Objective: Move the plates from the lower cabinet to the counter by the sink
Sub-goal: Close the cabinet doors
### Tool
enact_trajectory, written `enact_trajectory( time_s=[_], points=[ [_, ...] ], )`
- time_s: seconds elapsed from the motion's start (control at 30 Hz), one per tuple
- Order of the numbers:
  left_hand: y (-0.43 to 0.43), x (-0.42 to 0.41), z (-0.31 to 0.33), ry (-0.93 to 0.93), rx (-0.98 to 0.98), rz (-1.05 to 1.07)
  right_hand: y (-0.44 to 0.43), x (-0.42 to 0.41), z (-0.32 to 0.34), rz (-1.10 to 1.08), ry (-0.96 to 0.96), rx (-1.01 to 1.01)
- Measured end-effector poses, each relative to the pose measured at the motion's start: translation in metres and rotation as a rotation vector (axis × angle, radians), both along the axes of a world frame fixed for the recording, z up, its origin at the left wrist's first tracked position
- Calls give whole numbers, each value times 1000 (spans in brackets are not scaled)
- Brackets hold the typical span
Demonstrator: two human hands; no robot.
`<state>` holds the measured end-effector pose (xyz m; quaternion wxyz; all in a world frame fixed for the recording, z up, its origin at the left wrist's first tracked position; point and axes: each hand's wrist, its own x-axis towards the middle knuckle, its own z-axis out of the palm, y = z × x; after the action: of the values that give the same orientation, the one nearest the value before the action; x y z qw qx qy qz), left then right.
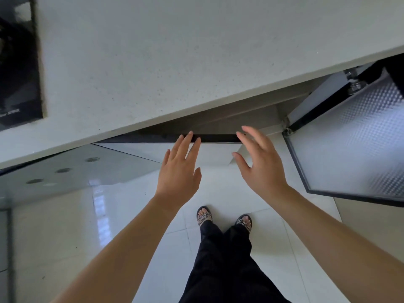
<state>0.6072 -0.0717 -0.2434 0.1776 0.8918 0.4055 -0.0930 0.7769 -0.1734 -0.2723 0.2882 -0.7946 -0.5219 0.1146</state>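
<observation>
I look straight down past the pale speckled counter [166, 62] onto the floor. My left hand [179, 169] and my right hand [260, 162] hang side by side in the air below the counter's front edge, fingers spread and straight, holding nothing. Under the edge, a dark strip marks the top of the lower cabinet opening [196, 127]; its inside is hidden by the counter. No plates are in view. The cabinet door [349, 145], with frosted patterned glass in a dark frame, stands swung out to the right of my right hand.
A black cooktop [17, 66] is set into the counter at the far left. Another glossy cabinet front [65, 171] runs below the counter on the left. White glossy floor tiles [218, 193] lie below, where my sandalled feet [225, 219] stand.
</observation>
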Motion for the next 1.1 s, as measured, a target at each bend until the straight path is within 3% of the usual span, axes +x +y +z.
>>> enact_trajectory(
  time_s=[0.7, 0.87, 1.1],
  points=[
    [17, 21, -8, 98, -5, -48, 32, 1, -18, 54, -89, -207],
    [26, 32, 14, 150, -32, -59, 37, 6, 3, 24, -6, -250],
    [13, 56, 67, -7, -39, -176, -14, 22, 71, -163, 96, -262]
  ],
)
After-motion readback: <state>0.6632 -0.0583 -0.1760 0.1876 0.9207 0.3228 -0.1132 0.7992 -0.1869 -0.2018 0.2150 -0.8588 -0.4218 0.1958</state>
